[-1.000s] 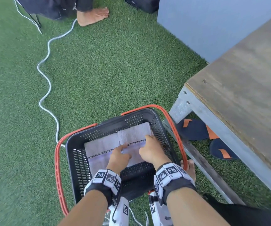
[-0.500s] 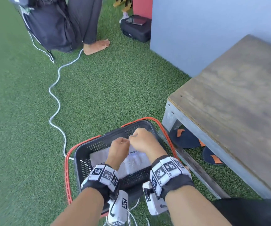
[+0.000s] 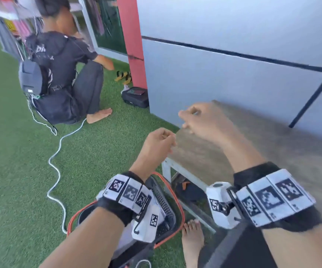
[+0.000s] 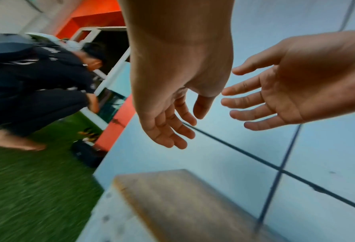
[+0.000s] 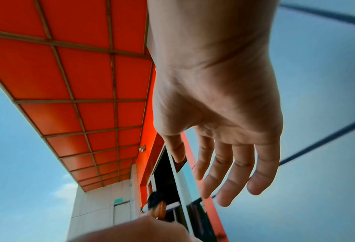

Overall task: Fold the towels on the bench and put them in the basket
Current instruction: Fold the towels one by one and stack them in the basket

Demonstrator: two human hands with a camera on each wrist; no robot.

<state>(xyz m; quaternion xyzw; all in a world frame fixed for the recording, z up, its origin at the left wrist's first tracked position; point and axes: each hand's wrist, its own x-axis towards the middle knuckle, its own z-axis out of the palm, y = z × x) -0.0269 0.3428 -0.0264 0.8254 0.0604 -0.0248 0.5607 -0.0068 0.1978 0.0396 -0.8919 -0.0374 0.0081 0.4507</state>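
Note:
Both hands are raised in the air, empty. My left hand (image 3: 159, 141) hangs above the bench's near-left corner with loosely curled fingers (image 4: 170, 129). My right hand (image 3: 199, 120) is higher, over the wooden bench top (image 3: 253, 151), its fingers (image 5: 230, 173) relaxed and spread. No towel shows on the visible part of the bench. The black mesh basket (image 3: 168, 207) with orange handles (image 3: 177, 200) stands on the grass below my left wrist, mostly hidden by my arm. A pale patch of towel (image 3: 124, 238) shows inside it.
A person (image 3: 59, 74) in black crouches on the green turf at back left, a white cable (image 3: 56, 171) trailing from them towards the basket. A grey wall (image 3: 224, 64) stands behind the bench. Sandals (image 3: 187, 187) lie under the bench. My bare foot (image 3: 192, 235) is beside the basket.
Both hands let go of the folded towel in the basket and rose up and right towards the bench. The head view tilted upward.

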